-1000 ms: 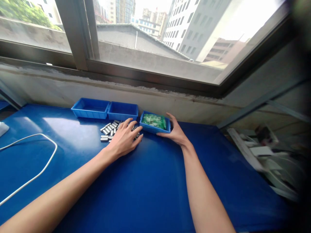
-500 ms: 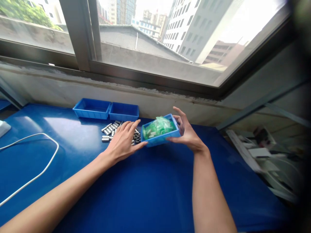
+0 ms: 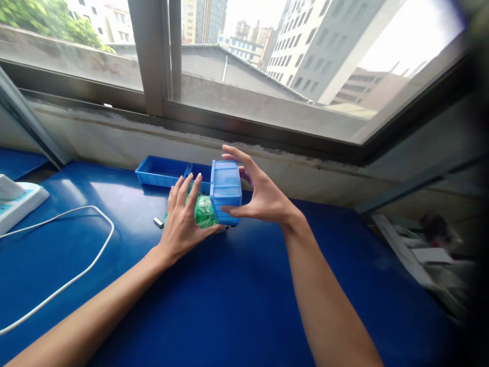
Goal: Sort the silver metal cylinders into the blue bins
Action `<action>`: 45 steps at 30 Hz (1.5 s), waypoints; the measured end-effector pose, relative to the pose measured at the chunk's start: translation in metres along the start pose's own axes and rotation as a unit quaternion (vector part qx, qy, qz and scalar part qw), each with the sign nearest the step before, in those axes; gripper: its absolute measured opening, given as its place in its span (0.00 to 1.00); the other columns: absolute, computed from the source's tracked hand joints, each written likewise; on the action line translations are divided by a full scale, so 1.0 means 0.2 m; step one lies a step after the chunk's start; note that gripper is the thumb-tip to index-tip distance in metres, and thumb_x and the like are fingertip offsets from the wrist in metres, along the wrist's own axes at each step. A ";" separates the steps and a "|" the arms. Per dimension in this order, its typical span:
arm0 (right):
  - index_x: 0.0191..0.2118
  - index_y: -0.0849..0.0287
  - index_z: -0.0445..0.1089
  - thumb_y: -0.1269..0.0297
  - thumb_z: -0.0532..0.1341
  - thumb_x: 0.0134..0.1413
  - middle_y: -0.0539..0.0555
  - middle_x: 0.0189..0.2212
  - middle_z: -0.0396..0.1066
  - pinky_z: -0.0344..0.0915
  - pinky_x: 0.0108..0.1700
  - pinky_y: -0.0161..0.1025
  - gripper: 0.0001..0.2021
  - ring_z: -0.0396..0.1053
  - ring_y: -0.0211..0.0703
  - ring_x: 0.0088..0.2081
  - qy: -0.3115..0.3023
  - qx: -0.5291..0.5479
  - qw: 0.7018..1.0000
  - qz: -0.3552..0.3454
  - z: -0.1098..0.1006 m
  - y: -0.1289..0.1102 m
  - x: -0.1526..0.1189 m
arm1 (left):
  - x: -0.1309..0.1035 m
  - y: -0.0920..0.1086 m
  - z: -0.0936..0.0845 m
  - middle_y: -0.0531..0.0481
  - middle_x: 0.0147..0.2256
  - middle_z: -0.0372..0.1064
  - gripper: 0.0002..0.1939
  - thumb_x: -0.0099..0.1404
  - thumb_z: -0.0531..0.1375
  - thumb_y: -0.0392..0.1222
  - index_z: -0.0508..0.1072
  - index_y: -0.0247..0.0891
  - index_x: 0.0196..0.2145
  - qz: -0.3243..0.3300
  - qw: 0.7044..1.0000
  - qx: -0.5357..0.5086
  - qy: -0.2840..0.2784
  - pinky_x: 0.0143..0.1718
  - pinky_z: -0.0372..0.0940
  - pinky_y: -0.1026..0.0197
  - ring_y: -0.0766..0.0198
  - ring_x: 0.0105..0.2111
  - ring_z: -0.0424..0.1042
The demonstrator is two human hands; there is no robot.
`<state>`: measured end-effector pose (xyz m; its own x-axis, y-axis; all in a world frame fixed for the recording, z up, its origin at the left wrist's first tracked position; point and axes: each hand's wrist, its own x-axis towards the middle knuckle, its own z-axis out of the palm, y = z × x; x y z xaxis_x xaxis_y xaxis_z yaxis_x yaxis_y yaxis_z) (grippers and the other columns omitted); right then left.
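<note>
My right hand [image 3: 263,196] grips a small blue plastic bin [image 3: 226,186] from the right, fingers along its far side and thumb along its near side. The bin is tipped steeply toward the left, so its ribbed underside shows and its mouth is hidden. At its left lies a bundle of green plastic bag [image 3: 205,211], partly covered by the bin and my left hand [image 3: 183,221]. That hand is open, fingers spread beside the bag; whether it presses on the bag I cannot tell. One small metal piece [image 3: 158,222] shows left of the hand.
Another blue bin [image 3: 162,178] stands by the wall, with a further blue bin [image 3: 200,172] partly hidden beside it. A white cable [image 3: 91,255] curves over the blue tabletop [image 3: 229,306] at left, near a white device [image 3: 26,201]. Clutter [image 3: 431,255] lies at right.
My right hand has moved left and tipped the bin over. The green bag, inside it before, now lies out at the left, over where the metal pieces were visible.
</note>
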<state>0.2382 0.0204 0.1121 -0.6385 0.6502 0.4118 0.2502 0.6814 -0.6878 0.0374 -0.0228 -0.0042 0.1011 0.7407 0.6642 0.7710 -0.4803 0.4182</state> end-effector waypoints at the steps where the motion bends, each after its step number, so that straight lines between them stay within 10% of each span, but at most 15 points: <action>1: 0.70 0.48 0.50 0.51 0.74 0.41 0.55 0.68 0.53 0.55 0.66 0.52 0.51 0.52 0.58 0.67 -0.004 -0.006 1.000 -0.009 0.00 0.00 0.02 | 0.00 -0.01 -0.01 0.35 0.69 0.46 0.60 0.53 0.68 0.63 0.40 0.44 0.71 -0.003 1.000 0.006 -0.003 0.67 0.45 0.35 0.39 0.69 0.44; 11: 0.68 0.49 0.53 0.53 0.74 0.42 0.56 0.66 0.57 0.57 0.65 0.51 0.48 0.58 0.58 0.65 0.063 -0.038 0.996 0.051 -0.06 0.08 -0.13 | 0.01 0.04 -0.03 0.43 0.62 0.62 0.30 0.57 0.65 0.63 0.73 0.46 0.53 0.096 0.993 0.066 -0.037 0.66 0.34 0.26 0.36 0.69 0.42; 20: 0.70 0.45 0.44 0.51 0.75 0.37 0.58 0.63 0.59 0.68 0.57 0.52 0.56 0.64 0.57 0.60 0.289 0.039 0.942 0.167 -0.16 0.43 -0.44 | 0.07 0.13 0.03 0.41 0.58 0.67 0.21 0.65 0.58 0.52 0.76 0.41 0.52 0.148 0.974 0.081 -0.148 0.68 0.45 0.35 0.41 0.66 0.53; 33: 0.66 0.56 0.58 0.59 0.64 0.47 0.60 0.64 0.62 0.63 0.61 0.50 0.39 0.63 0.52 0.62 0.387 0.009 0.893 0.231 -0.13 0.74 -0.54 | 0.11 0.18 0.14 0.40 0.58 0.68 0.25 0.68 0.53 0.57 0.74 0.41 0.55 0.140 0.953 0.095 -0.252 0.64 0.50 0.33 0.40 0.63 0.58; 45: 0.52 0.57 0.74 0.54 0.68 0.46 0.61 0.47 0.68 0.66 0.52 0.51 0.26 0.70 0.51 0.42 0.400 -0.282 0.814 0.312 0.02 0.67 -0.47 | 0.11 0.18 0.15 0.40 0.57 0.69 0.25 0.69 0.52 0.57 0.75 0.41 0.53 0.139 0.956 0.103 -0.237 0.64 0.51 0.33 0.40 0.62 0.60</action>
<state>0.3291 0.0481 -0.0211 0.3632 0.7861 0.5002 0.7822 0.0345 -0.6221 0.0866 -0.0103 0.0062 0.5559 0.7516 0.3550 0.7759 -0.6224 0.1027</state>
